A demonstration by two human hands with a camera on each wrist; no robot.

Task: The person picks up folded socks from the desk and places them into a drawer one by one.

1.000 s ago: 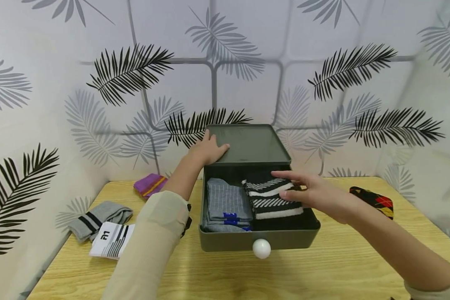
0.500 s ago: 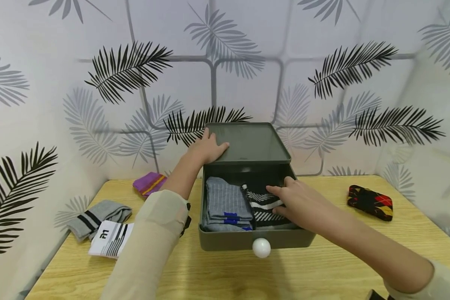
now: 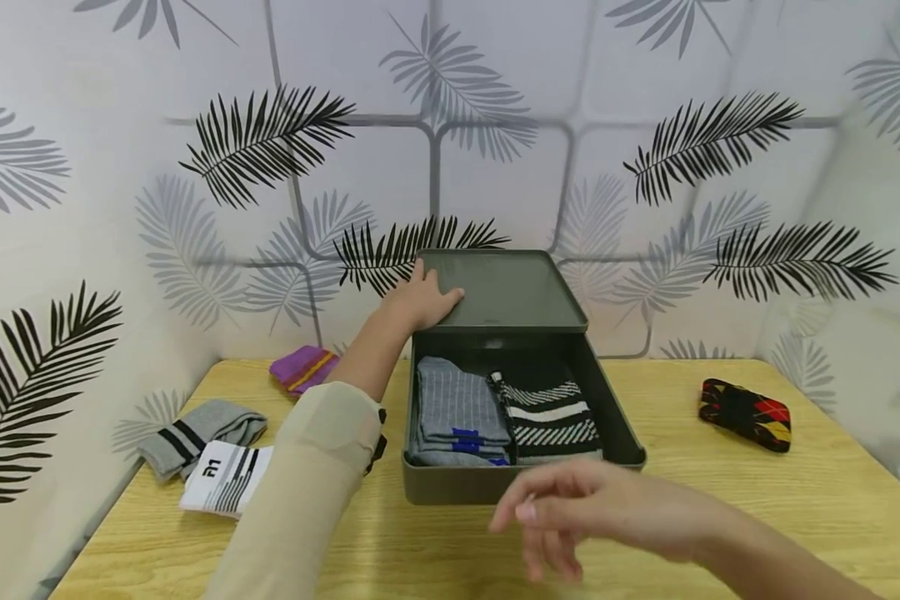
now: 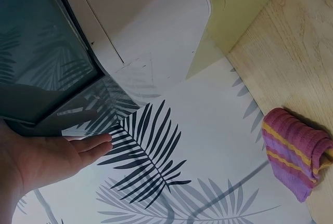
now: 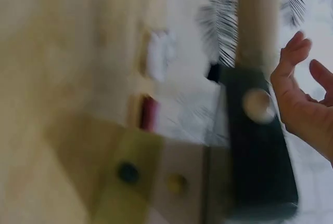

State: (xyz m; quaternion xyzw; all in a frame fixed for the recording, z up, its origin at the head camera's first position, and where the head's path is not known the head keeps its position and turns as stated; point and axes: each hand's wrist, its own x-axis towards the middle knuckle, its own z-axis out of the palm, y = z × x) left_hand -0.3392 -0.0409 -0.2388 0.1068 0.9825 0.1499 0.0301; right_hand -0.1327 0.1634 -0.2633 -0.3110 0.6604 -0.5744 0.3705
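Left hand [image 3: 423, 302] straight-fingered on grey box [image 3: 513, 287], right hand [image 3: 596, 507] loose, seemingly empty, near drawer [image 3: 450, 485]

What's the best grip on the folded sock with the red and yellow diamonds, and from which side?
I'd pinch the folded sock across its middle with the right hand, coming from above and the near side, thumb and fingers on opposite long edges. It lies as a low, elongated bundle on the table, nothing else touching it.
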